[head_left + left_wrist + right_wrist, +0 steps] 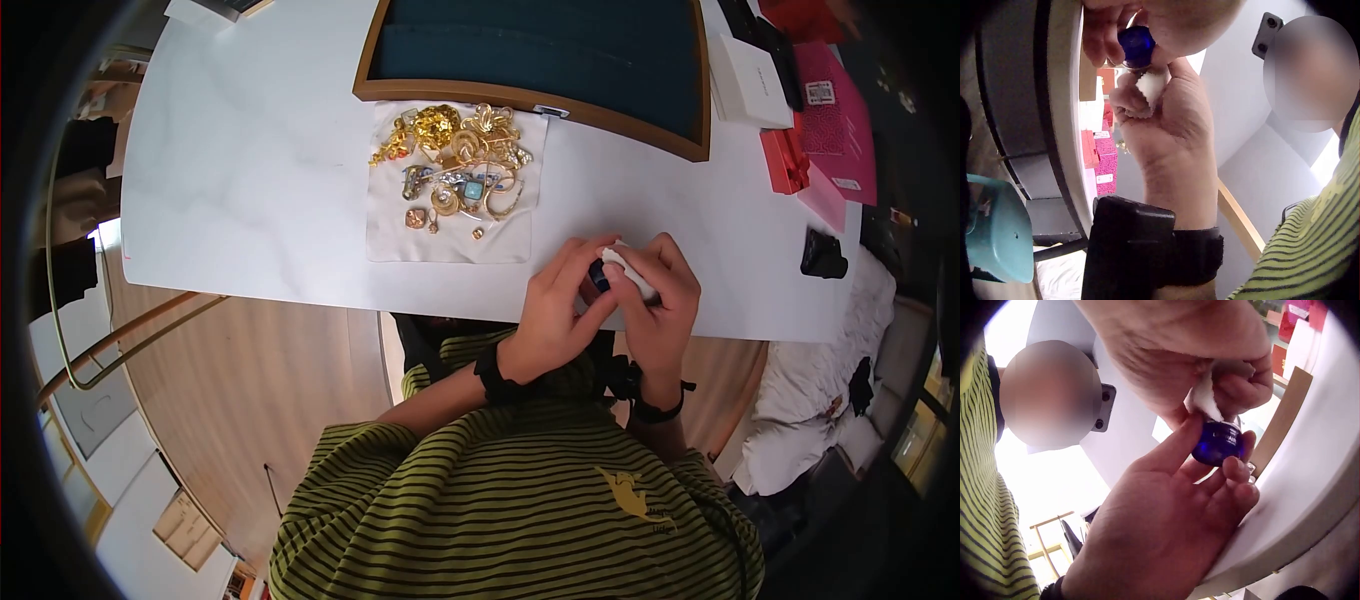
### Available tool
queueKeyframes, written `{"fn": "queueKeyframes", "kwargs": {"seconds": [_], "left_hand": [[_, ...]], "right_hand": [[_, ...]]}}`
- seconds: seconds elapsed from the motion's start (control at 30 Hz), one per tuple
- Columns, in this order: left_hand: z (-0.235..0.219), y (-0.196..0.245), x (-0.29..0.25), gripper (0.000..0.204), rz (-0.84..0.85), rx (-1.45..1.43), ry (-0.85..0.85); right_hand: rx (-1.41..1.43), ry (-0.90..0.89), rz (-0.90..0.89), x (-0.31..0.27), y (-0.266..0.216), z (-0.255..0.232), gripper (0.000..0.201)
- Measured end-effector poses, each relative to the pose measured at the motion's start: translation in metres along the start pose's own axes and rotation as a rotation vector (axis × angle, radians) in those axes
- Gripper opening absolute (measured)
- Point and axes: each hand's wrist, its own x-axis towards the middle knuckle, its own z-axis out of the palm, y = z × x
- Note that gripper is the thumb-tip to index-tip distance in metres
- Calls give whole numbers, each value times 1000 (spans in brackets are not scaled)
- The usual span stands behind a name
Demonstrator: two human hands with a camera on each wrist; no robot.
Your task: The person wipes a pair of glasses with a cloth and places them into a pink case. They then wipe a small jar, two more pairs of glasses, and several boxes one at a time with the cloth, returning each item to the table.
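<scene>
Just over the table's near edge, my left hand (pixel 555 310) grips a small dark blue jar (pixel 1215 447) with white lettering on its side. My right hand (pixel 662 300) holds a white cloth (pixel 1205 400) with a zigzag-cut edge, bunched in the fingers against the jar's top. In the left wrist view the jar's rounded blue surface (pixel 1137 47) shows between the left fingers. The right hand's curled fingers hide part of the cloth, and the jar's opening is hidden.
Gold and silver jewellery (pixel 462 165) lies on a pale square cloth (pixel 440 248) left of my hands. Behind it stands a wooden tray (pixel 610 122) lined in dark green. White box (pixel 750 82), red box (pixel 785 160), pink packages (pixel 840 120) and a black item (pixel 823 254) are at the right.
</scene>
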Motion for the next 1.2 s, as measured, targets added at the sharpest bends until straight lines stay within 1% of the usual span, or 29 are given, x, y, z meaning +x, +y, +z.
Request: {"fn": "queueKeyframes", "kwargs": {"seconds": [0.2,0.3,0.37,0.4,0.43,0.5,0.63,0.7,0.73,0.77,0.8,0.83,0.9,0.97,1.03,1.1,1.13,1.2], "left_hand": [[2,3,-2,50,-38,-6,3],[3,1,-1,49,4,-56,7],[3,-3,0,51,69,-20,44],[5,-5,0,53,63,-45,66],[7,-9,-1,53,77,-60,55],[8,-13,-2,52,94,-24,102],[8,-10,-4,50,25,-18,100],[9,-13,-4,51,49,-25,118],[9,-14,-5,51,71,-37,134],[9,-15,-4,51,70,-31,140],[10,-16,-3,50,99,-85,144],[10,-16,-3,50,127,-139,148],[10,-20,-3,51,141,-185,147],[10,-20,-3,53,158,-233,142],[10,-15,-3,53,112,-337,147],[11,-16,-3,53,123,-342,152],[11,-15,-3,52,135,-350,157],[9,-10,-4,51,139,-363,140]], "right_hand": [[-2,24,86,1,1,0,18],[18,80,97,1,-1,4,21],[8,64,124,-2,3,5,25],[-4,70,80,-3,7,9,28],[-1,74,89,-5,6,11,27],[-3,73,97,-6,7,12,28],[-42,89,39,-6,7,10,30],[-51,98,2,-5,8,9,28],[-45,94,0,-7,7,8,28],[-110,23,68,-10,6,5,26],[-176,-49,137,-11,5,4,25],[-171,-55,137,-12,5,6,25],[-83,-42,59,-13,7,9,23],[-57,-65,59,-14,13,6,21],[-32,-89,60,-17,18,3,19],[139,-72,140,-19,20,3,21],[140,-73,142,-18,20,3,21],[358,-63,276,-18,20,4,28]]}}
